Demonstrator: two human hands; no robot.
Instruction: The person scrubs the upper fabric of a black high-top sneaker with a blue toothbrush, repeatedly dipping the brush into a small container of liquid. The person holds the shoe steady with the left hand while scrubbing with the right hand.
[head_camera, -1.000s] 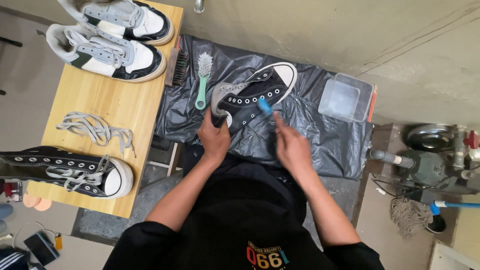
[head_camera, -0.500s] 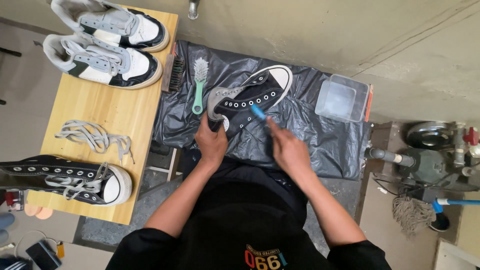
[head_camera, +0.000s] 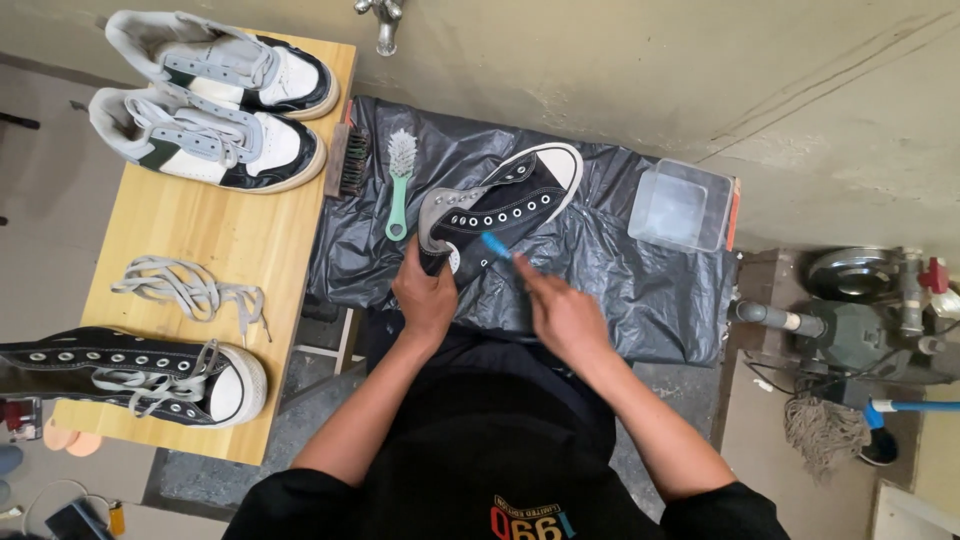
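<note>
The small blue-handled brush (head_camera: 495, 246) in the right hand (head_camera: 560, 312) has been drawn back from the middle of the black canvas high-top sneaker (head_camera: 505, 205) toward its heel end. The left hand (head_camera: 427, 292) has been slid slightly lower along the sneaker's ankle collar.

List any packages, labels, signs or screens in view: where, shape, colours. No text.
Clear plastic container: right end of the black plastic sheet, squarish, translucent, orange edge along its right side.
Printed emblem: on the person's black shirt, bottom of the view, small, red, yellow and blue.
Round patch: on the black high-top sneaker by the left hand, white, mostly hidden.
No signs or screens clearly visible.
</note>
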